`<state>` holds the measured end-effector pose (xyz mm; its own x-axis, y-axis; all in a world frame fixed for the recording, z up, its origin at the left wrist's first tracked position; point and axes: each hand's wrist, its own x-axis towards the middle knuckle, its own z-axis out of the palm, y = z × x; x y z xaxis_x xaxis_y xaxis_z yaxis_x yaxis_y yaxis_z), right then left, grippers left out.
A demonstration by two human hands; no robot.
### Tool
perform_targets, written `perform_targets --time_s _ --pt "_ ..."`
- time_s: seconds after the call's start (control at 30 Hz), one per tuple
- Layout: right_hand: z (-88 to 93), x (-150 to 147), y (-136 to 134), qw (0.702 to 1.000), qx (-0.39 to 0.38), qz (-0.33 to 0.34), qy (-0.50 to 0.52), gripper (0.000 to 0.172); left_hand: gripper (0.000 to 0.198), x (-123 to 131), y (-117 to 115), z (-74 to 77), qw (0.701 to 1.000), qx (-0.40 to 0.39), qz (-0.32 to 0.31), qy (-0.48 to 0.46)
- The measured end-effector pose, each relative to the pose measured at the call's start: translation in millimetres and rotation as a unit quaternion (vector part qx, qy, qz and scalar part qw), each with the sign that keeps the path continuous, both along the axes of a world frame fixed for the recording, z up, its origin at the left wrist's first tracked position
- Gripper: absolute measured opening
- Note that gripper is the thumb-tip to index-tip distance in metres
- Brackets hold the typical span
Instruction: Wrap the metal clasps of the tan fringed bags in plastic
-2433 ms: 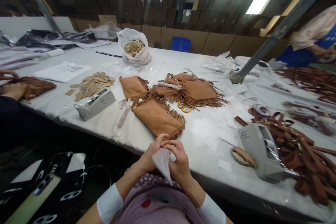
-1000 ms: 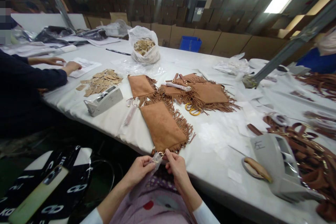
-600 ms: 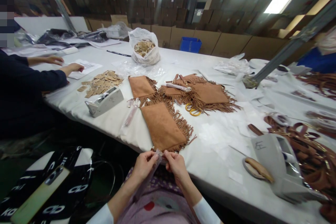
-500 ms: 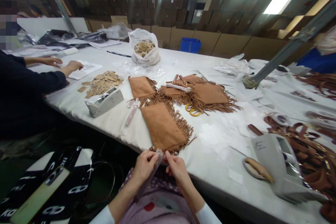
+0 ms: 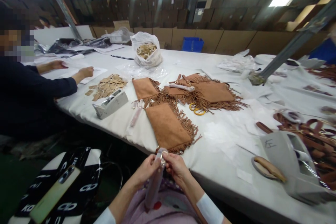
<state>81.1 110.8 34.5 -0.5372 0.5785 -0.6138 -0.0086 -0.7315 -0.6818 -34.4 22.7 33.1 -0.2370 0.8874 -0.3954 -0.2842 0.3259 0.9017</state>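
Low in the head view, just off the table's near edge, my left hand [image 5: 147, 168] is closed around a wrapped strap [image 5: 153, 190], a narrow strip in translucent film that hangs down over my lap. At the strap's upper end, where gold-coloured metal shows, my right hand [image 5: 176, 165] pinches with thumb and fingers. Just beyond both hands lies a tan suede bag [image 5: 168, 126] with fringe along its right side. Another wrapped strip [image 5: 136, 114] rests on the table left of that bag. A smaller fringed bag [image 5: 145, 88] lies behind.
Stacked fringed bags [image 5: 214, 92] and yellow-handled scissors [image 5: 196, 109] lie farther back. Tape dispensers stand left [image 5: 111, 103] and right [image 5: 291, 166], near brown straps [image 5: 320, 140]. Tags [image 5: 107, 86] lie piled; a plastic bag [image 5: 151, 50] holds more. A co-worker [image 5: 34, 87] handles paper at left.
My hands have tilted the wrapped strap more upright, and its gold metal end now shows by my right fingers. The camera view has shifted slightly left. The co-worker has leaned farther into view.
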Motion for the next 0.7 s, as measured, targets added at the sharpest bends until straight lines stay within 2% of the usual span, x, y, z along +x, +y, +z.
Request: perform_targets --time_s 0.07,0.13,0.3,0.47,0.57,0.63,0.7 --pt "-0.1 0 0 1.000 0.002 0.002 -0.004 0.032 0.052 3 -5 -2.0 0.999 -0.011 -0.037 -0.015" --pt "-1.0 -1 1 1.000 0.008 0.006 -0.016 0.034 0.057 6 -7 -6.1 0.999 -0.019 -0.044 -0.022" --pt "-2.4 -12 10 0.995 0.036 0.013 -0.089 0.035 0.058 11 -9 -16.5 0.997 -0.033 -0.015 -0.064" --pt "4.2 -15 18 0.997 0.034 -0.014 -0.067 0.031 0.053 5 -14 -13.4 0.994 -0.059 0.039 -0.083" --pt "7.7 -6 15 0.994 0.042 0.031 -0.093 0.037 0.047 2 -19 -4.5 0.991 -0.059 0.075 -0.099" --pt "7.5 -1 8 0.991 0.030 0.091 -0.099 0.040 0.045 0 -21 1.4 0.990 -0.050 0.066 -0.115" --pt "4.0 -1 1 0.990 0.005 0.122 -0.064 0.034 0.044 0 -23 5.0 0.990 -0.037 0.049 -0.130"
